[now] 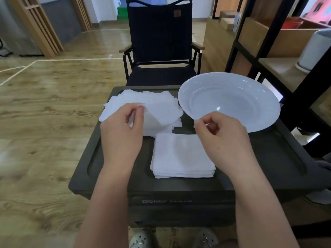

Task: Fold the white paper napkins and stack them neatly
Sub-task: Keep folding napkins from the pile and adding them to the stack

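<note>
Left grip: left hand (123, 129) has thumb and fingertips pinched on a corner of the top sheet of the loose napkin pile (152, 106), sheet peeling up off the pile. Right hand (220, 138) pinched nearly shut, hovering, looks empty; can't tell for sure if it has a thin edge between its fingers.

All relative to the folded stack (180, 154) at mid counter (268, 158): loose pile sits just behind it and to the left, nearly touching its far edge. Left hand is over that pile, so clearly the nearer one. Right hand hangs above the stack's far-right corner. White plate (229, 101) behind-right of the stack, empty.

Judgement: step in hand is lifting off one sheet. Next move turns on bringing it from the pile towards the right hand for folding.
</note>
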`<action>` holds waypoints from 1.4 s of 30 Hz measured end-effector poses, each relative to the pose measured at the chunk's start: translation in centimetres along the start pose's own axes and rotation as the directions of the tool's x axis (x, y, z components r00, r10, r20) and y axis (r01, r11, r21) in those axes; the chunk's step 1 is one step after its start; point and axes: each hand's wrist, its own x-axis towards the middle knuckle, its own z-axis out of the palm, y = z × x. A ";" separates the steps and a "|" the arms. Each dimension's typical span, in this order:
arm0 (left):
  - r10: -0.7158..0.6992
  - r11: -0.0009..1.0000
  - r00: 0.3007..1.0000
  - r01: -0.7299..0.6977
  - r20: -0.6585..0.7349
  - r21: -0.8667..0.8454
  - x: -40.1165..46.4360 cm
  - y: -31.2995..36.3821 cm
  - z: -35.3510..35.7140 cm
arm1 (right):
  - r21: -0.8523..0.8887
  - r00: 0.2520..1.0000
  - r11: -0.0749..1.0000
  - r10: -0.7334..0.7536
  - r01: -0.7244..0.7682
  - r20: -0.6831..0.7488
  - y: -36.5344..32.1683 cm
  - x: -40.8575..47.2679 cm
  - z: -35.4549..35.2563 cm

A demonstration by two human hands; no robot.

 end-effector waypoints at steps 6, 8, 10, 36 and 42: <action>-0.203 0.759 0.947 0.312 0.248 -0.571 -0.5 4.6 -3.0 | 0.259 0.993 0.966 -0.032 0.001 0.117 -1.0 -0.2 0.3; -0.247 0.745 0.911 0.396 0.330 -0.536 -0.4 4.8 -3.1 | 0.327 0.988 0.944 -0.085 0.039 0.127 -1.3 -0.2 0.3; -0.302 0.757 0.865 0.473 0.399 -0.450 -0.5 4.1 -2.6 | 0.336 0.987 0.941 -0.084 0.032 0.139 -1.2 -0.4 0.3; -0.306 0.858 0.857 0.437 0.414 -0.269 -1.0 3.3 -1.7 | 0.495 0.963 0.859 -0.012 -0.128 0.271 -0.8 -0.2 -1.2; -0.214 0.880 0.891 0.354 0.401 -0.316 -0.7 3.7 -2.2 | 0.541 0.959 0.839 -0.099 -0.063 0.266 -1.5 -0.4 -1.9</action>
